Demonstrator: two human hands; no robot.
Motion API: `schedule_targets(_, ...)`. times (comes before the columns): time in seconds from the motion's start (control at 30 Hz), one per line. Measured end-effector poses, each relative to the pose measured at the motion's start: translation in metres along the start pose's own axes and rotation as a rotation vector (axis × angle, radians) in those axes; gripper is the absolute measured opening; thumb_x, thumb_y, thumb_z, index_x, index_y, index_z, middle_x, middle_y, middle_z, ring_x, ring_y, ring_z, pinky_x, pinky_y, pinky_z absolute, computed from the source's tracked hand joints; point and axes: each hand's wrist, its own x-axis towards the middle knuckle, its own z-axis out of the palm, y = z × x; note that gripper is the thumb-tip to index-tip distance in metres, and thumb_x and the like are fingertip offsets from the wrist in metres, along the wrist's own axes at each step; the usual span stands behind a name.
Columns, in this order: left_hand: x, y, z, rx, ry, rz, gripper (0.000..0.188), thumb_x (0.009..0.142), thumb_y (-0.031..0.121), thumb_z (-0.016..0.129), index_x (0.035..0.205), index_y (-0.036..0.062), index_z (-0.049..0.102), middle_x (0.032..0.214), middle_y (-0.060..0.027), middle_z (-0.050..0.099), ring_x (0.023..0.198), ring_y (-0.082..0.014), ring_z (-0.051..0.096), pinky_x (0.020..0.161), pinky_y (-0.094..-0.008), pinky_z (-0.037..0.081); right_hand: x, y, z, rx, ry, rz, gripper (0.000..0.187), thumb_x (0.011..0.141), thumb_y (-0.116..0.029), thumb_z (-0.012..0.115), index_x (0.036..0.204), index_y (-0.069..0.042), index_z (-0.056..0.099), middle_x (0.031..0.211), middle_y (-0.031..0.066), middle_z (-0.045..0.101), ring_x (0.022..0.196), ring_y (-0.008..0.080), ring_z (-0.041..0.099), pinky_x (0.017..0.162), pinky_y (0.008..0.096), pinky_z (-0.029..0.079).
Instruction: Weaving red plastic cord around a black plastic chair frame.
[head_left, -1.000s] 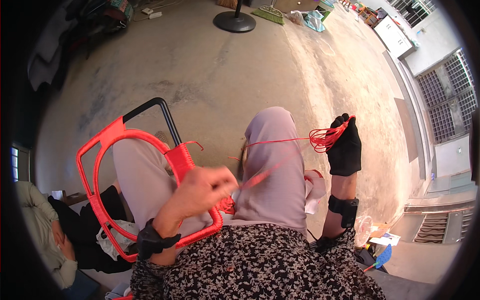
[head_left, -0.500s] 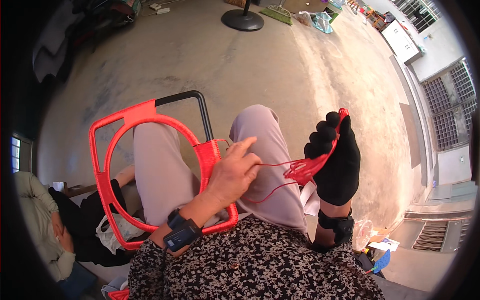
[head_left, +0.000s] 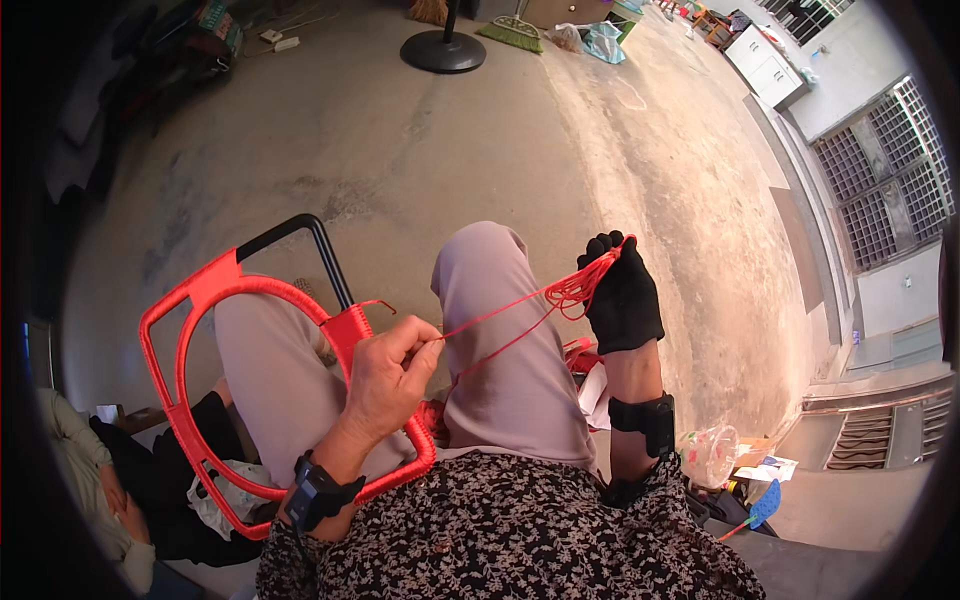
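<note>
Since half a second ago, the left hand has drawn away from the right and its spread fingers have come together, pulling a strand straighter. Thumb and fingertips now pinch that strand of red cord; the black-gloved right hand grips the looped bundle near its fingertips — a second strand crosses the right thigh. The red-wrapped frame rests over the left thigh, its upper corner bare black — the left forearm crosses it.
</note>
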Motion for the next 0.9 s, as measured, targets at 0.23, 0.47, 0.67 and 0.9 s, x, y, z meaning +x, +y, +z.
schedule_targets(0.23,0.001,0.007,0.0,0.005,-0.063,0.029,0.007,0.09,0.006,0.059,0.086,0.0003,0.059,0.061,0.0012,0.051,0.055,-0.0034,0.047,0.051,-0.0216,0.042,0.017,-0.011,-0.02,0.094,-0.1,-0.022,0.026,0.099,-0.03,0.049,0.105,-0.006,0.053,0.099,0.0079,0.059,0.093,0.0236,0.058,0.085,0.0401,0.046)
schedule_targets(0.47,0.011,0.012,0.012,0.207,0.403,0.272,0.008,0.083,0.003,0.064,0.09,0.0021,0.062,0.085,-0.0043,0.062,0.071,-0.0114,0.057,0.055,-0.0257,0.047,0.01,-0.008,-0.012,-0.059,-0.159,-0.032,0.023,0.098,-0.029,0.052,0.106,-0.007,0.056,0.097,0.0076,0.063,0.093,0.0213,0.063,0.084,0.0379,0.049)
schedule_targets(0.67,-0.009,-0.008,0.019,0.538,-0.085,0.279,0.021,0.079,0.014,0.071,0.094,0.0063,0.058,0.083,-0.0091,0.058,0.076,-0.0266,0.059,0.063,-0.0355,0.048,0.006,0.003,0.009,0.044,-0.208,0.018,0.026,0.097,-0.03,0.054,0.107,-0.005,0.054,0.101,0.0085,0.061,0.094,0.0224,0.061,0.085,0.0391,0.048)
schedule_targets(0.9,-0.002,-0.008,0.022,0.241,-0.215,0.084,0.007,0.083,0.008,0.063,0.084,0.0029,0.059,0.095,-0.0085,0.06,0.072,-0.0213,0.06,0.065,-0.0308,0.047,0.008,-0.023,-0.003,0.116,-0.215,-0.026,0.023,0.097,-0.028,0.053,0.103,-0.005,0.055,0.099,0.0073,0.06,0.096,0.0218,0.06,0.087,0.0387,0.046)
